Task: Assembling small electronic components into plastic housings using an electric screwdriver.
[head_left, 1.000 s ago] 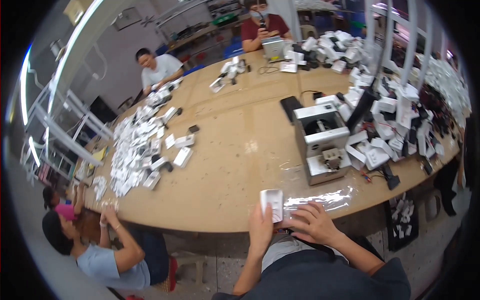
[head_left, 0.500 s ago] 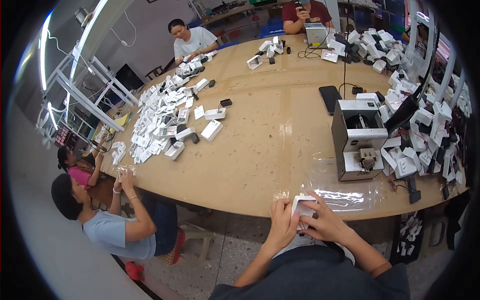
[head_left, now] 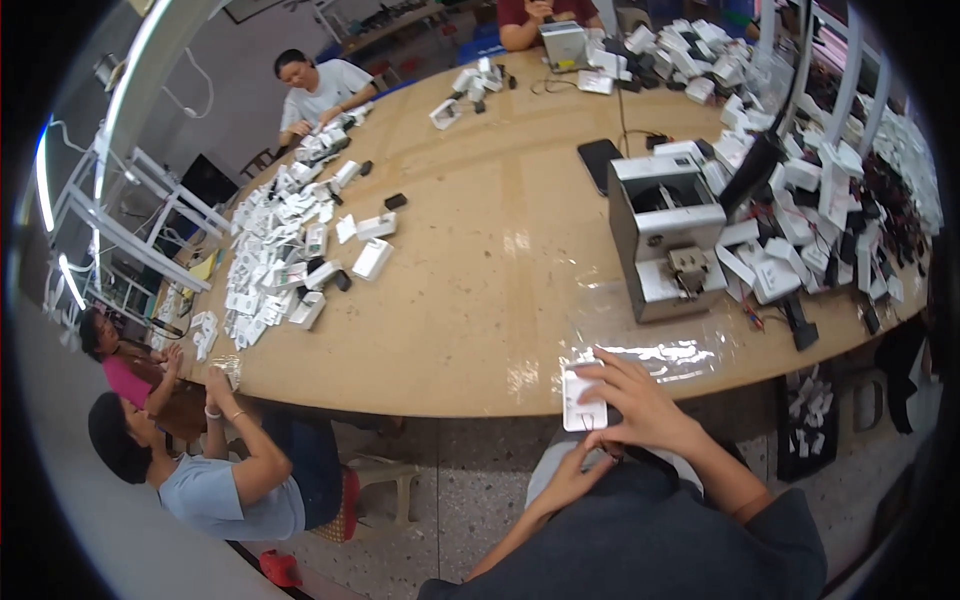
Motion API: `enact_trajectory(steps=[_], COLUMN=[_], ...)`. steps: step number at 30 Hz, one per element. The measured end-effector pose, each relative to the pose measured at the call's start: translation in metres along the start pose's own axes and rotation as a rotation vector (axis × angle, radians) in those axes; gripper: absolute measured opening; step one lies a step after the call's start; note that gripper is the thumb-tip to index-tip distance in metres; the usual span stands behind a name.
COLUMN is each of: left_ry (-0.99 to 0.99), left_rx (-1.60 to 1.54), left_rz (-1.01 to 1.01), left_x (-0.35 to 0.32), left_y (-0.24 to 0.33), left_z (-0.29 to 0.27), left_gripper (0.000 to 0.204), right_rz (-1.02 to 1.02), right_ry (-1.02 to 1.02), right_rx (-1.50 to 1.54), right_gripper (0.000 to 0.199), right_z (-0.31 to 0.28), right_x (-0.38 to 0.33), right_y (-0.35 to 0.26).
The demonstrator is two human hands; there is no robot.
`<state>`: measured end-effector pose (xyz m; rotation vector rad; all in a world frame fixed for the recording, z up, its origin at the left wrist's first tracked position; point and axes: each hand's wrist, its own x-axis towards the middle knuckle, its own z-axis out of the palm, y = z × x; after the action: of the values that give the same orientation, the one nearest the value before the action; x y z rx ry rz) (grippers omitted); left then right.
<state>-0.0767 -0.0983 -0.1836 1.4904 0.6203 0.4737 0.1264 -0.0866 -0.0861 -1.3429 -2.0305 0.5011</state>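
Note:
A white plastic case (head_left: 572,408), shaped like a shallow open box, is at the table's front edge with its hollow side facing up. My right hand (head_left: 640,405) grips it, fingers over its right side and far end. Thin dark wires (head_left: 588,424) come out at the case's near end. My left hand (head_left: 570,480) is just below the case, its fingers pinched together close to the right thumb. What sits between those left fingers is hidden.
A grey metal bench machine (head_left: 635,265) stands right of my hands, a black phone (head_left: 599,165) behind it. Heaped white cases and black parts (head_left: 775,270) lie far right, another heap (head_left: 270,265) left. Co-workers sit at the left (head_left: 240,490) and far side (head_left: 325,90).
My left hand has let go of the case and dropped below it. The right hand now holds the case flatter, turned hollow side up. The head view has shifted to the right.

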Motion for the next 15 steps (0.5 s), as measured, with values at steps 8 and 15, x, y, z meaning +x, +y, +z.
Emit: enact_trajectory(steps=[8, 15], left_ry=[0.414, 0.381], left_rx=[0.331, 0.448], left_rz=[-0.085, 0.213], left_x=[-0.026, 0.042], left_y=[0.1, 0.103], left_z=[-0.072, -0.082], left_gripper=[0.004, 0.038], right_rz=[-0.015, -0.093], right_ry=[0.015, 0.094], right_rx=[0.116, 0.339], right_gripper=[0.059, 0.053], right_z=[-0.006, -0.001], right_x=[0.005, -0.007], right_y=[0.023, 0.034])
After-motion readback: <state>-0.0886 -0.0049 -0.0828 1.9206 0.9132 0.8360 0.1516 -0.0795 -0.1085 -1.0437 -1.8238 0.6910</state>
